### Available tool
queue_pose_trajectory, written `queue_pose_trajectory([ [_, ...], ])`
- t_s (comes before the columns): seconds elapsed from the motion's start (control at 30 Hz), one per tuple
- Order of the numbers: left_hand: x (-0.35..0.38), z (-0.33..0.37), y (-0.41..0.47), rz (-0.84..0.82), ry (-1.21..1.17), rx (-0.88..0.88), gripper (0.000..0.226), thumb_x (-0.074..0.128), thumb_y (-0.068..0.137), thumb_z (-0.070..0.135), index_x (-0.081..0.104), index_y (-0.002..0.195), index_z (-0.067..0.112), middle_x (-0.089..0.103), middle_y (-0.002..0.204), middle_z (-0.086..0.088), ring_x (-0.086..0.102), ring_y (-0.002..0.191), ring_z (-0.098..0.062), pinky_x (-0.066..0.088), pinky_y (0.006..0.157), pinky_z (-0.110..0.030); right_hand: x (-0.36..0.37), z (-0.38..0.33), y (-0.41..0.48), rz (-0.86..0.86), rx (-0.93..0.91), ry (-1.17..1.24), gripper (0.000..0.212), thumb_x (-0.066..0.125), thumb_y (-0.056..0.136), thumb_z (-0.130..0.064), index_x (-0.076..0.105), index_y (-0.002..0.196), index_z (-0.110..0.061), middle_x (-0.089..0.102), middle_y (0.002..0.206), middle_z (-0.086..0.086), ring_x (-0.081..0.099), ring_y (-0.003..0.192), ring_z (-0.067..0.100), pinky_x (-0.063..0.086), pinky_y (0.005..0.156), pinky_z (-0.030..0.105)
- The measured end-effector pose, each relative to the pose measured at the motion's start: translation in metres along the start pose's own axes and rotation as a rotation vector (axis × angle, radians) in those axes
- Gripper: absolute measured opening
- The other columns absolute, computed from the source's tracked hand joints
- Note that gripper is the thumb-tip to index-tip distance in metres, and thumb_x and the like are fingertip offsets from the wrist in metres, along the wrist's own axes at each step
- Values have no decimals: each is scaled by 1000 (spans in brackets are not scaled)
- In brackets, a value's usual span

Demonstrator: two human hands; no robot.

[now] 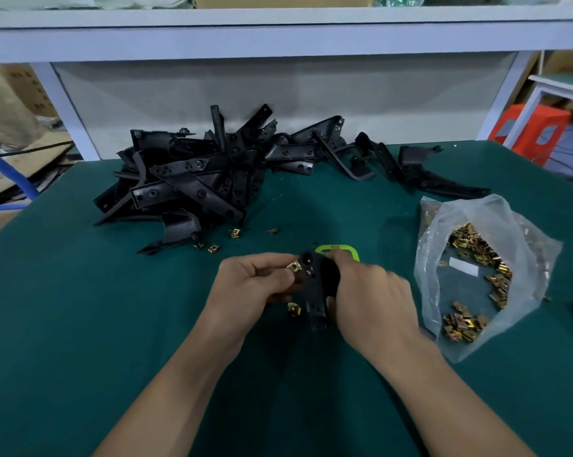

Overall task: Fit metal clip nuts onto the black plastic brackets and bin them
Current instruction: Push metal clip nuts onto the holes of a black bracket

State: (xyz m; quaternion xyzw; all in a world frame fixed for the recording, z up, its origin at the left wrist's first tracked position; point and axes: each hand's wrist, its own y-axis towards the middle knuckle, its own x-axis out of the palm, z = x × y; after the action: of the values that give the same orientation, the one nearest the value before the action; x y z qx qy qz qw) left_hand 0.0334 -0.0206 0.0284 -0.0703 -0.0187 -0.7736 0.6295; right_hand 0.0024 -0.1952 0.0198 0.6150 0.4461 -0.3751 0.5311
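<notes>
My right hand [374,298] grips a black plastic bracket [316,291] just above the green table, its long end pointing toward me. My left hand [252,285] pinches a brass-coloured clip nut [294,266] against the bracket's upper end. A second clip nut [293,310] shows below my left hand, beside the bracket; whether it sits on the bracket or lies on the table, I cannot tell. A heap of black brackets [193,179] lies at the back of the table. An open clear plastic bag [522,258] of clip nuts lies to the right.
Several loose clip nuts [212,248] lie on the table [80,308] in front of the heap. A green-rimmed object [339,249] sits just behind the held bracket. More brackets [436,179] trail to the back right. A white shelf frame [278,37] crosses the back.
</notes>
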Motion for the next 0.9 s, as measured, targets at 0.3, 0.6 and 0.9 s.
queue_pose_trajectory([
  [0.3,-11,6,-2,-165,115,12,9,71,76,6,80,76,7,72,73,-18,68,61,-23,53,58,-25,0,2,-4,39,2,-35,57,60,78,-12,54,127,-41,71,79,1,67,74,33,33,60,34],
  [0.6,-17,8,-1,-284,293,-70,18,72,86,-4,80,73,5,74,74,-17,69,62,-20,54,57,-25,-5,1,-6,-32,27,-40,29,54,80,-10,56,102,-30,67,77,1,49,63,32,31,59,35],
  [0.9,-24,14,-2,-330,395,-165,17,74,83,-6,79,72,6,75,76,-17,69,58,-18,53,53,-23,-8,-9,-11,-11,-19,-84,24,50,77,-7,45,87,-29,53,64,-4,27,47,22,10,47,32],
])
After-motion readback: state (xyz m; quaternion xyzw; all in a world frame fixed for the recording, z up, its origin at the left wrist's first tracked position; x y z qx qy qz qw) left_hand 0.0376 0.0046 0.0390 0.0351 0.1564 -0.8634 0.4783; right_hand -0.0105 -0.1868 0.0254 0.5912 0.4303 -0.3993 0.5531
